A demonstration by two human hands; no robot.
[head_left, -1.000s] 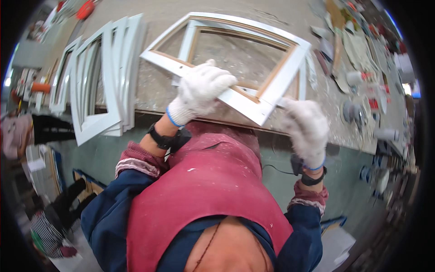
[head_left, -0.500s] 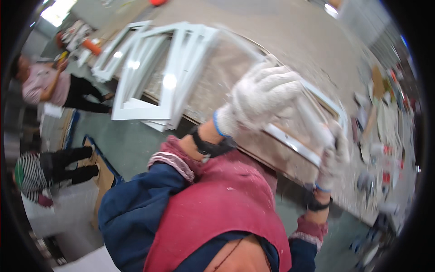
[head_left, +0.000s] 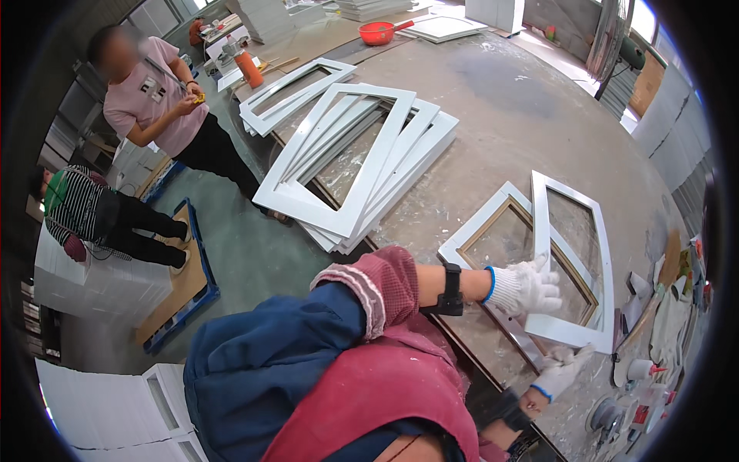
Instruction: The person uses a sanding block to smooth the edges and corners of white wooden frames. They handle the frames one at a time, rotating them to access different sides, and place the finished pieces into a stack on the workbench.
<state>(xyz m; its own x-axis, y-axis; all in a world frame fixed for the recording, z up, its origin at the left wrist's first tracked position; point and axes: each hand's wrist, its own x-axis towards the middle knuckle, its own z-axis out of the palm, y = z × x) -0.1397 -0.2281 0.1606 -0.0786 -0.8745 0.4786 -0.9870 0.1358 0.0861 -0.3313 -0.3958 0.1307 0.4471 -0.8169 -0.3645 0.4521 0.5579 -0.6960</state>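
My left hand [head_left: 526, 289], in a white knit glove with a blue cuff, closes on the left bar of a white rectangular frame [head_left: 602, 269]. At that frame's near edge is my right hand [head_left: 566, 371], gloved alike, with its fingers against the bottom bar; its grip is partly hidden. The held frame overlaps a second white frame [head_left: 504, 194] with a brown inner rim, which lies on the worktable [head_left: 493, 108]. To the left, several white frames [head_left: 350, 219] are piled in a loose fan over the table's edge.
A red pan [head_left: 377, 33] and an orange bottle [head_left: 249, 69] stand toward the back. Bottles and tools [head_left: 608, 416] crowd the right side. A person in pink [head_left: 150, 96] stands left of the table; another in stripes [head_left: 88, 208] is by a blue-edged pallet [head_left: 178, 296].
The view has swung and sharpened. Both my hands are now lower, around the white frame, which was blurred between them before. The piled frames appear farther right in the picture.
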